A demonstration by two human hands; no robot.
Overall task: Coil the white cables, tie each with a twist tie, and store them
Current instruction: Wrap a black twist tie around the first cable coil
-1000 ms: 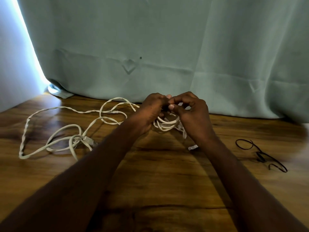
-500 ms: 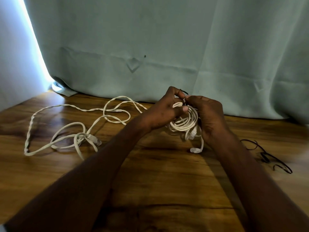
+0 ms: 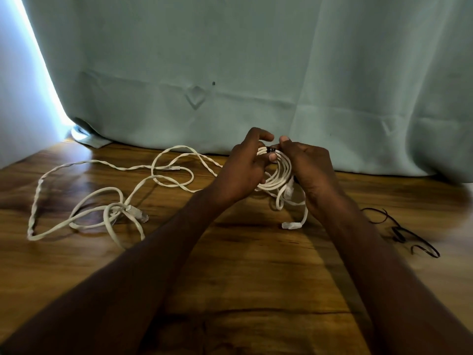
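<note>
A coiled white cable (image 3: 280, 176) is held upright above the wooden table (image 3: 243, 265), between both hands. My left hand (image 3: 244, 166) grips the coil's left side. My right hand (image 3: 307, 167) holds its right side, with the fingertips pinching a black twist tie (image 3: 270, 149) wrapped around the top of the coil. One plug end (image 3: 288, 225) of this cable dangles down to the table. A second white cable (image 3: 102, 201) lies loose and tangled on the table to the left.
Spare black twist ties (image 3: 401, 231) lie on the table to the right of my right forearm. A pale green curtain (image 3: 256, 73) hangs along the table's far edge.
The coil has been lifted and turned upright, and a black twist tie now shows wrapped around its top. Both hands shifted slightly to the right.
</note>
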